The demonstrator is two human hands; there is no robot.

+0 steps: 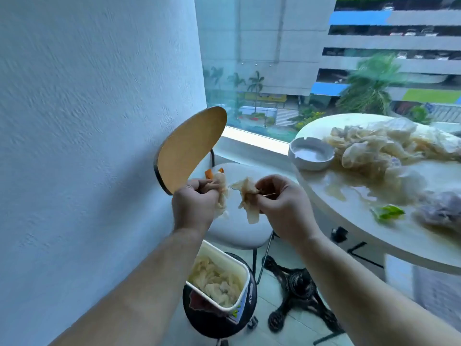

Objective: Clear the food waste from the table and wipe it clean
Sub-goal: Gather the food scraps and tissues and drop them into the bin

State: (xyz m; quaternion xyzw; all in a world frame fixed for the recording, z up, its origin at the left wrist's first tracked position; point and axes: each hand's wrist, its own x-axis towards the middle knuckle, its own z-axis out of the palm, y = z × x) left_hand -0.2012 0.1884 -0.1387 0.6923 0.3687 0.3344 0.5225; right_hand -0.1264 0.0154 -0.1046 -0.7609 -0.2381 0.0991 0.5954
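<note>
Soggy waste in white tub; ashtray on table edge.

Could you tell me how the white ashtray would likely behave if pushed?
The ashtray looks thick and rigid, so probably heavy for its size. Sitting at the table rim beside a wet spill, it might slide off and break.

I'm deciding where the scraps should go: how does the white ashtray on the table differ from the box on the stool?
The ashtray is round and shallow, while the box is rectangular and deeper. The ashtray sits near the table's edge, whereas the box rests on the black stool lower down. The ashtray holds no tissue that shows, but the box already holds crumpled soiled tissue. Both are white and open-topped.
</note>
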